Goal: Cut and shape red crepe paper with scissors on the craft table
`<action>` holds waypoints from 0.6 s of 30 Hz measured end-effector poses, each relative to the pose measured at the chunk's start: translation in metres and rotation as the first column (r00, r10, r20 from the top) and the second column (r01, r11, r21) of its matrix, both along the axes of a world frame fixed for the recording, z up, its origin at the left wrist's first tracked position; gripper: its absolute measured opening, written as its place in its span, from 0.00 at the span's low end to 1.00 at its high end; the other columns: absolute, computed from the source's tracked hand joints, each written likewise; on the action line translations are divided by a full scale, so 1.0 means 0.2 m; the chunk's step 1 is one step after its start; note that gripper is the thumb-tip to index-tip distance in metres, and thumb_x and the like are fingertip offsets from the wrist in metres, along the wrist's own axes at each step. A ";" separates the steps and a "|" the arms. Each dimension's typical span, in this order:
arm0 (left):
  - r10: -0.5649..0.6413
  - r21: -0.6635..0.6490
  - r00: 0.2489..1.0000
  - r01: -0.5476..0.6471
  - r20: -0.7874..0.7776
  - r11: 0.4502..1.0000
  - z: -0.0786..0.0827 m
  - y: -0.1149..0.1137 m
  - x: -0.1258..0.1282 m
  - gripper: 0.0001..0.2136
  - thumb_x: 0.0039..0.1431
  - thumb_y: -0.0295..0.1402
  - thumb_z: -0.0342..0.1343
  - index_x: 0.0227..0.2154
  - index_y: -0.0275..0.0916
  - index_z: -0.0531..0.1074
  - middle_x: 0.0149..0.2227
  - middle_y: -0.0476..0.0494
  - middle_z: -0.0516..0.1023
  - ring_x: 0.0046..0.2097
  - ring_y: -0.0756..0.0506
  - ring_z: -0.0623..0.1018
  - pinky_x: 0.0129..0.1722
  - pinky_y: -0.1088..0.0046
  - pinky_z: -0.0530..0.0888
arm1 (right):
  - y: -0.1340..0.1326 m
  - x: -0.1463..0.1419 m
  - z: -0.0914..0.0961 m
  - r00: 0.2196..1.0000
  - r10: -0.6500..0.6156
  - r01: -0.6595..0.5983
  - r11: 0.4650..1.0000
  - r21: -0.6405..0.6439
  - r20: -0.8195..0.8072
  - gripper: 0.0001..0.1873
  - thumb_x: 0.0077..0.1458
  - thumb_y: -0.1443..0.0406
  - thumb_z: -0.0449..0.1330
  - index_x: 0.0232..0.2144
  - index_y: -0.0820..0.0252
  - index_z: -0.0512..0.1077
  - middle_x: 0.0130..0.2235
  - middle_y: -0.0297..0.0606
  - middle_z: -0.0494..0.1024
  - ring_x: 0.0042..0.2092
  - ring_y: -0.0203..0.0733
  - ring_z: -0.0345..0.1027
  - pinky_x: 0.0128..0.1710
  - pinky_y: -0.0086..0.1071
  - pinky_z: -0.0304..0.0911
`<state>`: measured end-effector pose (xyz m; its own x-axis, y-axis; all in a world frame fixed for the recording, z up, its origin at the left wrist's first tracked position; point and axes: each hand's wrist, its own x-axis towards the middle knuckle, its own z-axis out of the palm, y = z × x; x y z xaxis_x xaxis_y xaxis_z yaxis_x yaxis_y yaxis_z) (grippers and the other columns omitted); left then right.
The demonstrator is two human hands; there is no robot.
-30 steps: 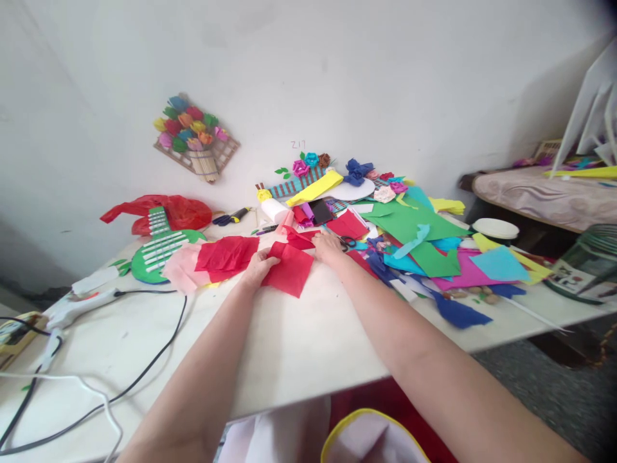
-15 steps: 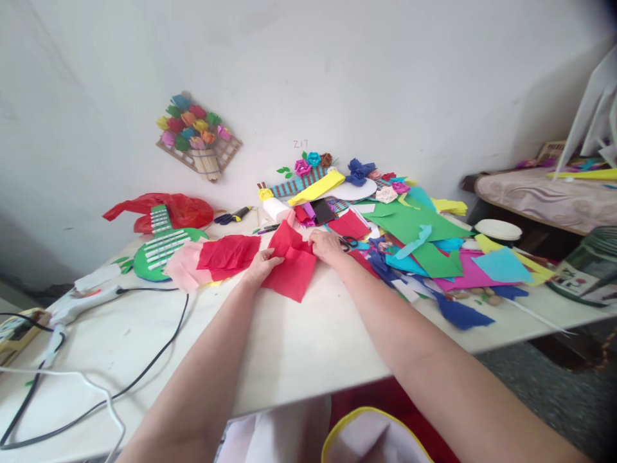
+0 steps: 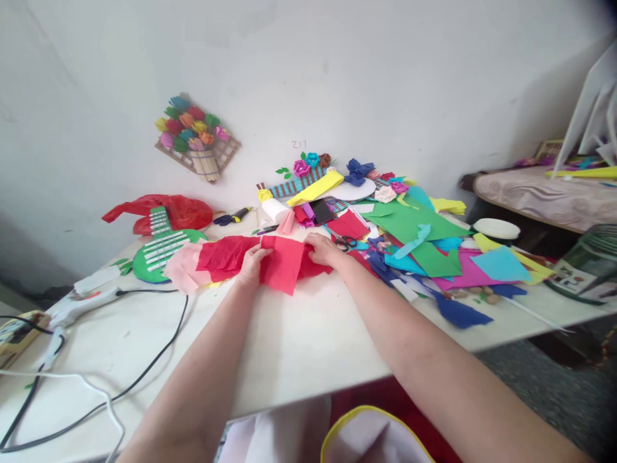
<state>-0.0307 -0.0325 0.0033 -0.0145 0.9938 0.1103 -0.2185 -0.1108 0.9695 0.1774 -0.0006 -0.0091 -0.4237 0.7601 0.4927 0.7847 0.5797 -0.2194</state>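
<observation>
A square of red crepe paper (image 3: pixel 283 265) is held up over the middle of the table between my two hands. My left hand (image 3: pixel 253 263) pinches its left edge, thumb on top. At its upper right corner, my right hand (image 3: pixel 322 249) has its fingers closed on red paper; more red paper shows beneath that hand. A stack of red crepe paper (image 3: pixel 226 255) lies just left of my left hand, on top of pale pink paper (image 3: pixel 186 267). Black scissors (image 3: pixel 346 243) rest right beside my right hand.
To the left are a green guitar-shaped craft (image 3: pixel 166 254), a glue gun (image 3: pixel 87 305) and its black cord. Colored paper scraps (image 3: pixel 424 231) are heaped on the right, near a glass jar (image 3: pixel 588 267). Pliers (image 3: pixel 234 217) lie at the back.
The red square has been lifted and turned so it faces me flat, its upper fold gone. Red paper now shows under my right hand, and pink paper behind is more exposed.
</observation>
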 end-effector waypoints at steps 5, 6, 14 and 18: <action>0.119 0.018 0.967 -0.126 0.227 0.992 0.01 0.03 -0.01 0.09 0.33 0.30 0.60 0.20 0.36 0.66 0.18 0.52 0.71 0.22 0.51 0.71 0.24 0.76 0.67 | -0.04 -0.01 0.05 0.989 -0.151 0.150 0.984 0.091 0.000 0.11 0.47 0.64 0.55 0.31 0.60 0.75 0.35 0.44 0.74 0.44 0.45 0.60 0.46 0.38 0.50; 0.118 0.028 0.961 -0.129 0.250 0.991 0.01 0.03 -0.02 0.09 0.33 0.30 0.60 0.21 0.36 0.67 0.19 0.51 0.71 0.22 0.50 0.71 0.25 0.75 0.68 | -0.05 -0.01 0.06 0.985 -0.169 0.171 0.979 0.110 -0.029 0.12 0.49 0.62 0.54 0.30 0.60 0.76 0.35 0.44 0.74 0.44 0.46 0.60 0.46 0.38 0.49; 0.087 0.085 0.988 -0.098 0.124 0.992 0.00 0.03 0.01 0.13 0.36 0.36 0.61 0.27 0.35 0.70 0.25 0.47 0.75 0.28 0.46 0.75 0.30 0.71 0.71 | -0.13 -0.09 0.18 0.821 -0.043 -0.096 0.972 -0.212 -0.569 0.22 0.53 0.51 0.48 0.28 0.62 0.72 0.27 0.37 0.74 0.29 0.35 0.66 0.31 0.27 0.56; 0.106 0.082 0.994 -0.108 0.024 0.991 -0.01 0.03 0.03 0.15 0.36 0.37 0.60 0.28 0.34 0.71 0.25 0.45 0.76 0.30 0.44 0.76 0.30 0.70 0.71 | -0.17 -0.14 0.20 0.674 -0.053 -0.332 0.869 -0.366 -0.737 0.21 0.48 0.50 0.53 0.28 0.62 0.71 0.25 0.35 0.72 0.24 0.33 0.65 0.25 0.25 0.57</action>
<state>-0.0251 -0.0262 0.0006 -0.1230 0.9738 0.1915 -0.2196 -0.2149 0.9516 0.1489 -0.0343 0.0315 -0.2125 0.9253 0.3140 0.1917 0.3546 -0.9152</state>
